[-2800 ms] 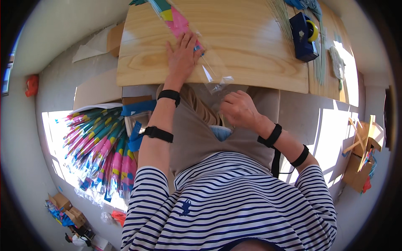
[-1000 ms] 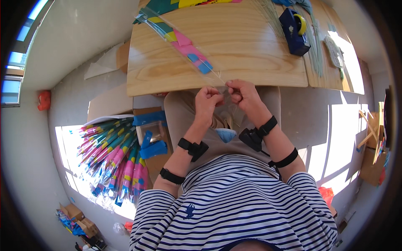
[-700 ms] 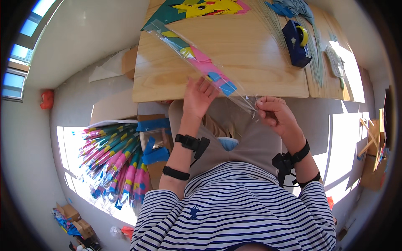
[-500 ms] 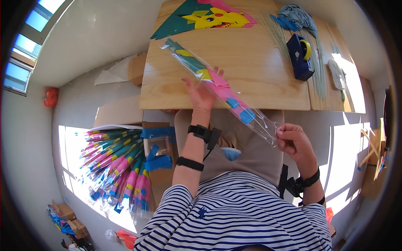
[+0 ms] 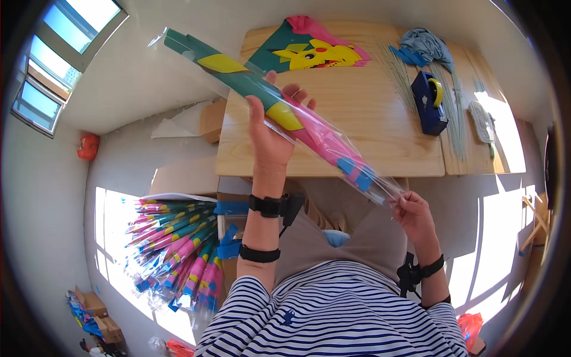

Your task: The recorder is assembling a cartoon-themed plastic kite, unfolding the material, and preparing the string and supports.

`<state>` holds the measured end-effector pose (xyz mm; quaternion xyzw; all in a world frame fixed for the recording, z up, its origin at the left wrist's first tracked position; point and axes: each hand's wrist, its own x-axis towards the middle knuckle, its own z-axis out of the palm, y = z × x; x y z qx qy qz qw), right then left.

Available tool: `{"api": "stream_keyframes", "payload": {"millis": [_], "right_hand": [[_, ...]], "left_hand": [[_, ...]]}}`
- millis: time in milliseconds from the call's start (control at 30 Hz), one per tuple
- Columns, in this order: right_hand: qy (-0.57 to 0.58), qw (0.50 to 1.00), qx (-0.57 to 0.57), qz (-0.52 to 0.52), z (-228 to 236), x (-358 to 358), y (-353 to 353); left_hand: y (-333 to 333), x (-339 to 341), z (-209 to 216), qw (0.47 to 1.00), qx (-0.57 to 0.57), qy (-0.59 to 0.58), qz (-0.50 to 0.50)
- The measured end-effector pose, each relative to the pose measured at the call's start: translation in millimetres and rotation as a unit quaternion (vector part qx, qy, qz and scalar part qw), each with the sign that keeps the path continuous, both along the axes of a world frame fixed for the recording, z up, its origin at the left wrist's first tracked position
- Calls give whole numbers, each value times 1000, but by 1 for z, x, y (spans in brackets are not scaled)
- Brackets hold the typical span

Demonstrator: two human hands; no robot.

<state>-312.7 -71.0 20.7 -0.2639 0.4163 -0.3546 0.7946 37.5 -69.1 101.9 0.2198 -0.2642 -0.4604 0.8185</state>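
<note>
A rolled kite (image 5: 315, 134) in green, yellow, pink and blue lies inside a long clear plastic sleeve (image 5: 380, 193), slanting from upper left to lower right above the table edge. My left hand (image 5: 272, 140) is under its middle, palm up, thumb and fingers spread, with the roll resting across it. Pinched between the fingers of my right hand (image 5: 413, 217) is the sleeve's lower right end. A triangular kite sheet (image 5: 321, 56) in green and pink, with a yellow cartoon figure, lies at the far side of the wooden table (image 5: 369, 131).
On the table's right stand a blue tape dispenser (image 5: 429, 104), thin rods (image 5: 455, 119), a clear plastic box (image 5: 480, 121) and a grey-blue cloth (image 5: 425, 44). Several sleeved kites (image 5: 178, 244) fan out at my left, beside a cardboard box with blue tape (image 5: 229, 247).
The sleeved kite has risen toward me and its far end has swung up and left. My left hand has moved up with it, while the right still pinches the near end.
</note>
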Motion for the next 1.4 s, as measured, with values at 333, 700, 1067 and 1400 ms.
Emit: {"api": "stream_keyframes", "payload": {"millis": [333, 700, 1067, 1400], "right_hand": [[-135, 983, 58, 105, -27, 24, 0], [-80, 990, 8, 115, -8, 16, -7], [-52, 991, 4, 124, -23, 19, 1], [-12, 994, -11, 108, -26, 5, 1]], "left_hand": [[24, -17, 82, 993, -29, -113, 2], [21, -12, 80, 995, -16, -89, 31], [18, -16, 71, 998, -30, -53, -15], [17, -14, 62, 997, -37, -59, -30]]}}
